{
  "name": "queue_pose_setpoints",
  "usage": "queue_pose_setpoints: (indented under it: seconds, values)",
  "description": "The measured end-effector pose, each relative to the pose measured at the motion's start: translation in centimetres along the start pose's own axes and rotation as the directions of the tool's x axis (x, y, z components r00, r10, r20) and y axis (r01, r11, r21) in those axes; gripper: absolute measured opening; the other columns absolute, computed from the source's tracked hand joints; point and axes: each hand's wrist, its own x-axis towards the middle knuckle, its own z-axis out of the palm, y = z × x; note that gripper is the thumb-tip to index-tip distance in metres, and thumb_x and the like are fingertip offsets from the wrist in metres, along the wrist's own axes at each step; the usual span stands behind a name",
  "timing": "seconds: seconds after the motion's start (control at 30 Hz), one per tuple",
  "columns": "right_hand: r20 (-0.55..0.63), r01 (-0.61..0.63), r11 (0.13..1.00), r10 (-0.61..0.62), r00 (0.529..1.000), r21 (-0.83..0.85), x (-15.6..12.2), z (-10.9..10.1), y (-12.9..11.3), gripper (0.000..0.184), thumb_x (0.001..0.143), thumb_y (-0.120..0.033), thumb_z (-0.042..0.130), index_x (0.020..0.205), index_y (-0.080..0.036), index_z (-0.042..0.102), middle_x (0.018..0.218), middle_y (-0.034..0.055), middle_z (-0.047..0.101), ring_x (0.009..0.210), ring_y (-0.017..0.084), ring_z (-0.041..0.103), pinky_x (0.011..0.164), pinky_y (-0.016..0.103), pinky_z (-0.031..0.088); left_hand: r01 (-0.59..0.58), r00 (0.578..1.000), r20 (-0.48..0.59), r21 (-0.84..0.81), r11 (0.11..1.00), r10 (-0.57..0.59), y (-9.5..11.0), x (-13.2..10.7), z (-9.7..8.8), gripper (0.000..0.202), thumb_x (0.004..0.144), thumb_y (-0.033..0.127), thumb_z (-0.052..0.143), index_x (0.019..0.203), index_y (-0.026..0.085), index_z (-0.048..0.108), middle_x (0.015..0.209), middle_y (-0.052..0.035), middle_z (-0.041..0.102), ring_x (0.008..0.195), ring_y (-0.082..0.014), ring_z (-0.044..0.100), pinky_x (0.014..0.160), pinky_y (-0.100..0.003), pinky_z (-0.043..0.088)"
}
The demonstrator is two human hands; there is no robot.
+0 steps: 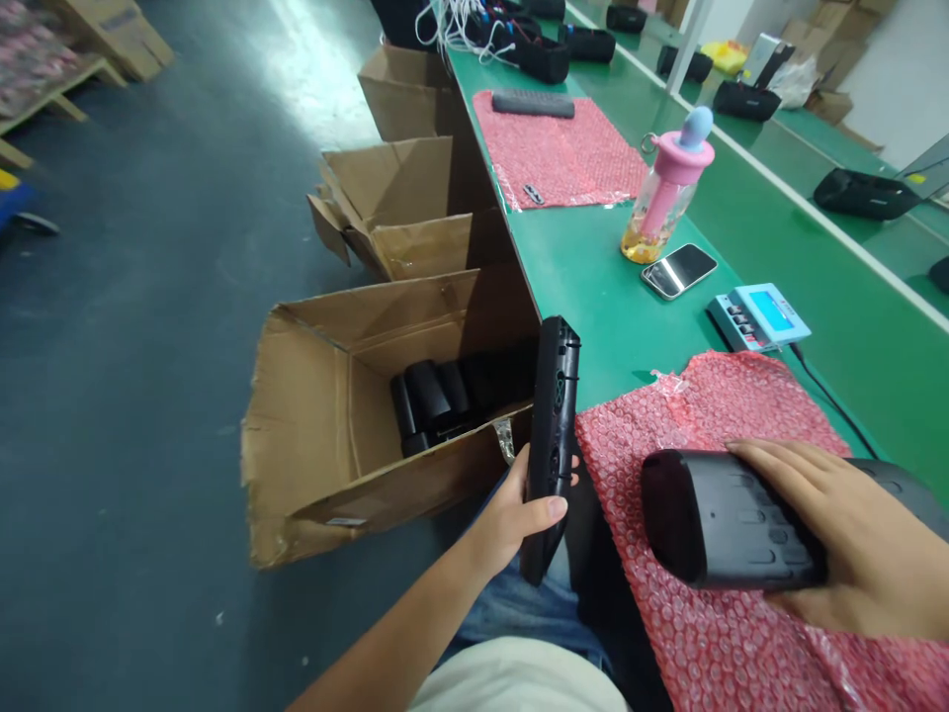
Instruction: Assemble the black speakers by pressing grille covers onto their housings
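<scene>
One slim black plastic panel [553,415] is pointing up the frame (its long axis steep), the left hand [513,509] curling round it at lower centre; at lower right, the half-spread right hand [860,534] is gripping a rounded black casing [741,524] lying crosswise on pink bubble wrap [621,475].

head-worn view — facing forward, tilted down, close above both hands [510,512] [852,539]

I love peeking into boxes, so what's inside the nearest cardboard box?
Black pieces sit close together inside the cardboard box, toward the table. The near wall and the pieces themselves hide what is lower down, and the table end is too dark to tell.
</scene>
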Motion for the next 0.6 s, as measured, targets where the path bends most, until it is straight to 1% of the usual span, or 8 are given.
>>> queue_pose_setpoints:
  seconds: [0.1,0.17,0.23,0.27,0.33,0.43,0.5,0.6]
  values:
    - [-0.006,-0.005,0.997,0.006,1.0,0.074,-0.6,-0.4,0.2,0.096,0.067,-0.052,0.064,0.145,-0.017,0.02,0.135,0.0181,0.043,0.115,0.04,0.049,0.092,0.058,0.045,-0.003,1.0,0.006,-0.008,1.0,0.003,0.0,0.2,0.2,0.065,0.057,0.049,0.08,0.11,0.022,0.055,0.111,-0.0091,0.06,0.109,-0.0334,0.052,0.092,-0.043,0.041]
    - [-0.022,-0.017,0.979,0.022,1.0,0.202,-1.1,-0.8,0.6,0.078,0.081,-0.063,0.046,0.144,-0.022,0.023,0.138,0.0149,0.041,0.119,0.037,0.046,0.094,0.056,0.044,-0.009,1.0,0.012,-0.009,1.0,0.009,0.1,0.2,0.3,0.064,0.057,0.049,0.079,0.11,0.022,0.055,0.112,-0.0095,0.06,0.109,-0.0337,0.052,0.092,-0.044,0.041]
    - [-0.038,-0.038,0.948,0.053,0.998,0.315,-1.3,-1.0,0.8,0.061,0.09,-0.062,0.028,0.141,-0.028,0.028,0.137,0.011,0.044,0.121,0.033,0.046,0.095,0.052,0.045,-0.015,1.0,0.024,-0.003,1.0,0.015,0.3,0.1,0.2,0.065,0.058,0.049,0.079,0.111,0.021,0.055,0.114,-0.0107,0.06,0.109,-0.0342,0.052,0.092,-0.044,0.041]
    - [-0.043,-0.038,0.945,0.055,0.998,0.323,-1.3,-0.9,0.8,0.059,0.091,-0.061,0.026,0.14,-0.028,0.029,0.136,0.0105,0.045,0.121,0.032,0.047,0.094,0.051,0.045,-0.016,0.999,0.03,0.002,1.0,0.016,0.4,0.1,0.1,0.065,0.058,0.049,0.079,0.111,0.021,0.055,0.115,-0.0113,0.06,0.109,-0.0343,0.053,0.092,-0.044,0.041]
    - [-0.039,-0.014,0.976,0.023,0.999,0.217,-1.0,-0.6,0.7,0.07,0.086,-0.064,0.038,0.143,-0.024,0.026,0.136,0.0137,0.044,0.12,0.035,0.047,0.094,0.055,0.044,-0.025,0.999,0.037,0.012,1.0,0.025,0.5,-0.1,-0.1,0.064,0.059,0.049,0.078,0.111,0.02,0.056,0.117,-0.0119,0.06,0.108,-0.034,0.053,0.092,-0.044,0.041]
    - [0.02,0.041,0.999,-0.04,0.999,-0.021,-0.3,0.1,0.3,0.102,0.071,-0.067,0.059,0.146,-0.015,0.015,0.137,0.0207,0.041,0.118,0.04,0.046,0.092,0.061,0.041,-0.051,0.999,0.016,0.009,0.999,0.051,0.5,-0.5,-0.7,0.06,0.06,0.048,0.077,0.11,0.021,0.057,0.117,-0.011,0.06,0.104,-0.0323,0.056,0.092,-0.043,0.042]
    - [0.047,0.053,0.996,-0.049,0.998,-0.071,-0.1,0.3,0.1,0.105,0.069,-0.065,0.062,0.146,-0.013,0.013,0.136,0.0222,0.041,0.117,0.039,0.046,0.091,0.059,0.043,-0.063,0.998,-0.011,-0.001,0.998,0.063,0.5,-0.9,-1.1,0.059,0.06,0.048,0.077,0.11,0.022,0.058,0.115,-0.0104,0.061,0.103,-0.0315,0.057,0.091,-0.042,0.043]
    - [0.055,0.032,0.998,-0.029,0.998,-0.056,-0.3,0.2,0.1,0.1,0.07,-0.06,0.063,0.145,-0.014,0.015,0.134,0.022,0.043,0.116,0.038,0.047,0.09,0.057,0.044,-0.057,0.997,-0.045,-0.018,0.998,0.056,0.5,-1.4,-1.9,0.061,0.059,0.048,0.079,0.109,0.021,0.058,0.114,-0.0107,0.062,0.105,-0.0323,0.056,0.089,-0.041,0.045]
